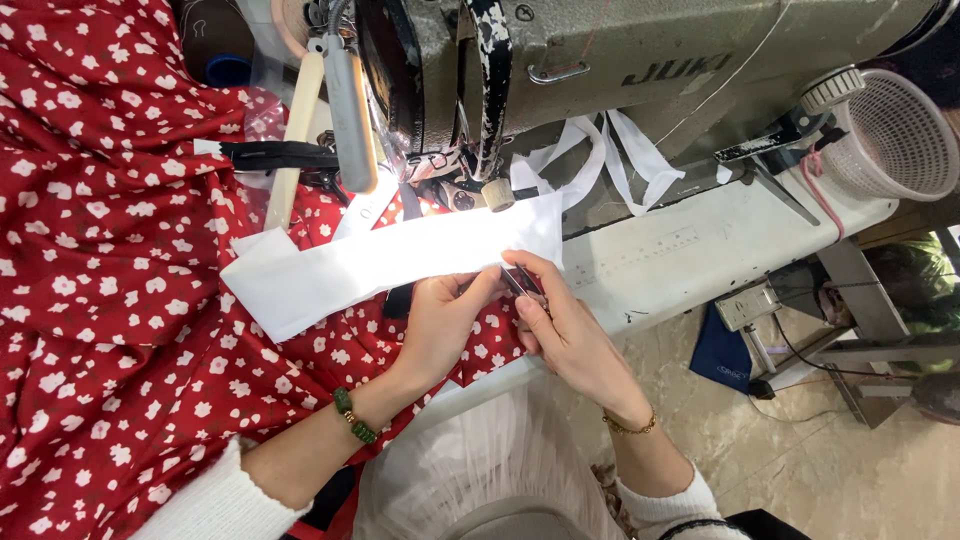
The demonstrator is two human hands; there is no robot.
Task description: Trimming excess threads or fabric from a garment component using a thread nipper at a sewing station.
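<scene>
I see a white sewing table carrying everything here. A grey-green sewing machine stands on it, and red fabric with white flowers spreads over its left part. A white fabric strip lies across the red fabric, and a pale mesh basket sits at the table's right end.

A sewing workshop, prob. a garment shop: a worn grey-green industrial sewing machine on a white work table, red flower-print fabric heaped beside it, a pink plastic mesh basket (contents unclear), bare stone-tile floor below.
</scene>
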